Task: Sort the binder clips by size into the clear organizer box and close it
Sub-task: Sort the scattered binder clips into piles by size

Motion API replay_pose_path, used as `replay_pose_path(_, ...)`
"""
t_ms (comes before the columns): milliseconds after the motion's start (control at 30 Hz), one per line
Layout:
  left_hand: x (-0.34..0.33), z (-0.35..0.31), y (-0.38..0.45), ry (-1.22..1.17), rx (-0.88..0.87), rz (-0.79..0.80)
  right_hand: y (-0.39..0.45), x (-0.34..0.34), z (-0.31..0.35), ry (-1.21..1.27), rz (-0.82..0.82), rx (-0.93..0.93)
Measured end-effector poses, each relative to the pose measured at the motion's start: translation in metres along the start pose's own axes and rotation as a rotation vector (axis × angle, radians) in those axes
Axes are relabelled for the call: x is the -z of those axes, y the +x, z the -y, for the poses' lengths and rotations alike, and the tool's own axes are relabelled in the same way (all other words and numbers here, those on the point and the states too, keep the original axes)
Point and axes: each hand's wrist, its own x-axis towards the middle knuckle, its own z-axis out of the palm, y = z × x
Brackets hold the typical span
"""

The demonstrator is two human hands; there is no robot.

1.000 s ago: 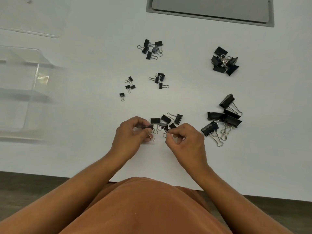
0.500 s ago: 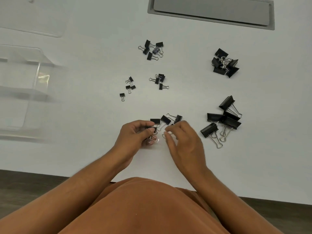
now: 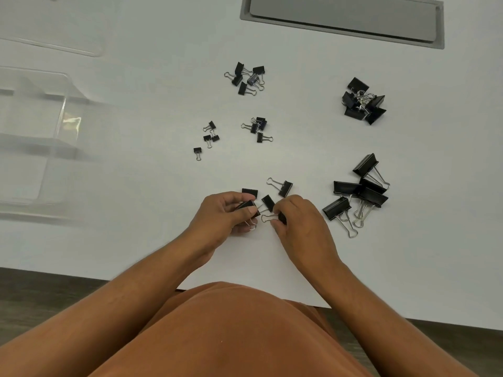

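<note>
The left hand [image 3: 223,213] grips a medium black binder clip [image 3: 248,205] between thumb and curled fingers, its wire handles poking out below the fingertips. Just to its right, the right hand [image 3: 298,219] pinches a second medium clip [image 3: 281,217] by its black body, the silver wire loop pointing left toward the other hand. The two hands are close together but apart, near the front edge of the white table [image 3: 136,240].

Three more medium clips lie on the table just beyond the hands: one flat clip [image 3: 249,192] touching the left fingertips, one tilted clip [image 3: 268,202] between the hands, and one with its handles spread [image 3: 284,187] a little farther right.

To the right of the hands sits a pile of large clips [image 3: 359,190], their long wire handles reaching toward the near edge. Far right is a tangled cluster of mid-large clips [image 3: 363,102]. At centre, farther back, are a group of small clips [image 3: 247,77], a tighter group of smaller clips [image 3: 258,127], and to its left the tiniest clips [image 3: 208,137], loosely scattered.

The clear organizer box [image 3: 35,142] stands open at the left edge, well apart from all the clips, its dividers faintly visible; its compartments look bare. A grey recessed panel [image 3: 343,19] is set into the table at the far right. An orange garment [image 3: 231,336] fills the near foreground.
</note>
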Motion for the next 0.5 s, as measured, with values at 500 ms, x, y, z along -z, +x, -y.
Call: replay_pose_path(500,-0.006,-0.009,-0.007,-0.001,0.031,-0.006,0.008,0.037,0.038,0.58,0.001,-0.14)
